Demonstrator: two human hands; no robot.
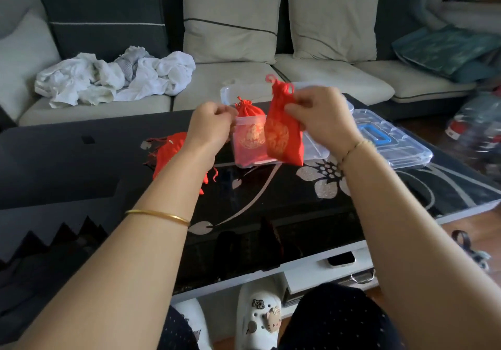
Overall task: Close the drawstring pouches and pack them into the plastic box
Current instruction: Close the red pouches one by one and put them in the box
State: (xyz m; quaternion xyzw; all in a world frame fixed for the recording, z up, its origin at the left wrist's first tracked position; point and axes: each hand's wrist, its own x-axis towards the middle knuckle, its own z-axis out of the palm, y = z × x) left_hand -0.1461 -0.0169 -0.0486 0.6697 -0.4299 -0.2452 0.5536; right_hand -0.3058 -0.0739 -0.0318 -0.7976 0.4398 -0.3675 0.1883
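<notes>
Red pouch (283, 135) hangs in the air over the middle of the bench (271, 203), just in front of the plastic box (315, 146). Far behind, a pale sofa (325, 78) spans the view, with a pile of white clothes (113, 78) on its left seat. The bench is black and glossy with a silver flower pattern. The clear box stands open at its far middle, and the lid (393, 146), with a blue handle, lies just beside it on the right. A heap of pouches (173, 151) lies on the bench to the left, partly hidden by the left forearm. A second pouch (249, 130), drawn shut, stands upright at the near left of the box. The right hand (322, 117) has its grip on the held pouch's gathered neck, thumb and fingers pinching it. The left hand (210, 124) is level with it, a little apart to the left, fingers curled together; whether its grip holds a cord I cannot tell. A gold bangle (160, 215) circles the left forearm.
</notes>
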